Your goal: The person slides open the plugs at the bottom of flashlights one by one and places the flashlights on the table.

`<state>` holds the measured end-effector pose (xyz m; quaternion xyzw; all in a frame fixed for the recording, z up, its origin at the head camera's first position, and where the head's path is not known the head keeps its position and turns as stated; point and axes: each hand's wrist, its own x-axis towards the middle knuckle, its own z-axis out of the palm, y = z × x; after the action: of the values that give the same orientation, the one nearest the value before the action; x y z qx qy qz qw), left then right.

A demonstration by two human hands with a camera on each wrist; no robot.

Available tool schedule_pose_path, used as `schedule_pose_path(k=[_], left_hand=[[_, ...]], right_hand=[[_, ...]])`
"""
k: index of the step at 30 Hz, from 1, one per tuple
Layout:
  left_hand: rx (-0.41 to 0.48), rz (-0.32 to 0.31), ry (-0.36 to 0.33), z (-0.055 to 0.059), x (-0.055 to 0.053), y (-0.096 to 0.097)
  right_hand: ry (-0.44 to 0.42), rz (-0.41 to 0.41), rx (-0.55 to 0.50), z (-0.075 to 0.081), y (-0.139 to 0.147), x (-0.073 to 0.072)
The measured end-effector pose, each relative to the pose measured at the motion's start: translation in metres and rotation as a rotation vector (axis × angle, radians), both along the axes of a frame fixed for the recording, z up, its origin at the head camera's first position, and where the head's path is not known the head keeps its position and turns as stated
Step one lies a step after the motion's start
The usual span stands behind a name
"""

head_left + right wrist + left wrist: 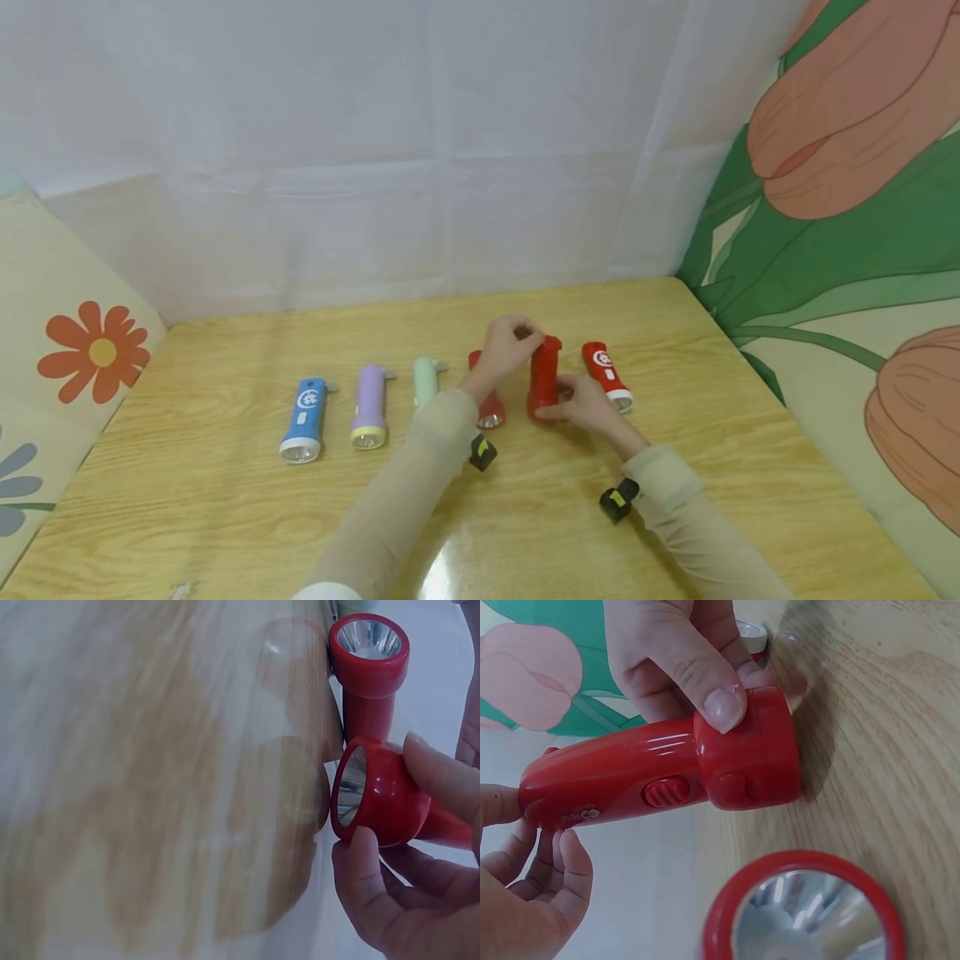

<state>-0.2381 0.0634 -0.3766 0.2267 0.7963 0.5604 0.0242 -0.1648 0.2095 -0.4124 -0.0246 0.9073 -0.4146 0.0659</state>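
A glossy red flashlight (544, 371) stands tilted on its lamp head, its tail end up. With fingers and thumb, my left hand (508, 348) pinches the tail end. My right hand (587, 405) grips the lamp head low down, thumb and fingers on either side of it. A ribbed slide switch (667, 793) shows on the body in the left wrist view. Seen from the right wrist, the rim of its lamp head (386, 796) is at the tabletop. Just left of it lies a second red flashlight (491, 411), partly covered by my left hand and wrist.
To the right lies a red flashlight with a white rim (609, 377). Leftward along the wooden table (225, 500) lie a pale green flashlight (425, 382), a purple one with a yellow rim (371, 396) and a blue one (306, 417). A white cloth (337, 150) hangs behind.
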Motion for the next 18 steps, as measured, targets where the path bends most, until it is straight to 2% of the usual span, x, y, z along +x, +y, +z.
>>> schedule_pose_path(k=[5, 12, 18], left_hand=[[0.0, -0.007, 0.03, 0.0, 0.002, -0.001], [-0.042, -0.044, 0.113, 0.0, 0.008, -0.001], [-0.013, -0.061, 0.182, -0.001, 0.013, -0.003]], right_hand=[[0.0, -0.026, 0.01, 0.0, -0.003, 0.0], [0.026, -0.026, 0.003, -0.004, -0.002, -0.003], [0.051, 0.026, -0.007, -0.007, 0.002, -0.004]])
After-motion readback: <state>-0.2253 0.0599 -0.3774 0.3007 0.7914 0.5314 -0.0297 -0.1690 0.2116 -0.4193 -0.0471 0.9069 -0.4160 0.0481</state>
